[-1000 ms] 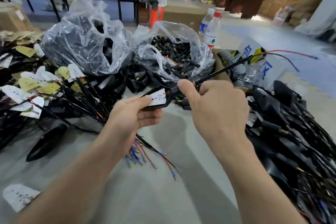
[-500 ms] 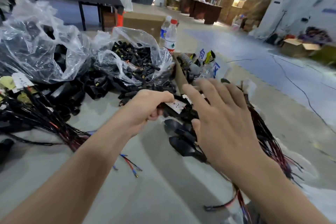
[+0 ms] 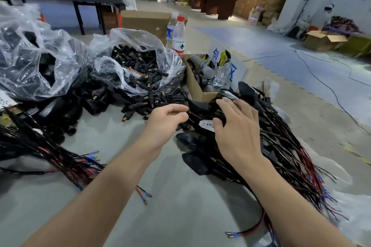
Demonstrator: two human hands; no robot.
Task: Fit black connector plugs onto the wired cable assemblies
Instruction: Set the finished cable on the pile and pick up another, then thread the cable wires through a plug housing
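Black, light, floppy stuff: lift a cable assembly [image 3: 204, 126] off the centre-right heap [image 3: 281, 146] by its stiff housing, not the leads. Right hand [image 3: 236, 132] lies spread loose on top; left hand [image 3: 166, 120] is curled, can't tell if it's gripping. Connector plugs [image 3: 140, 70] are bagged, upper middle.

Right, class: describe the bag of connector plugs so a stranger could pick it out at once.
On the grey table, right of the larger clear bag and left of the red-capped bottle, sits the bag of connector plugs. Only this bag holds small black brass-tipped plugs.
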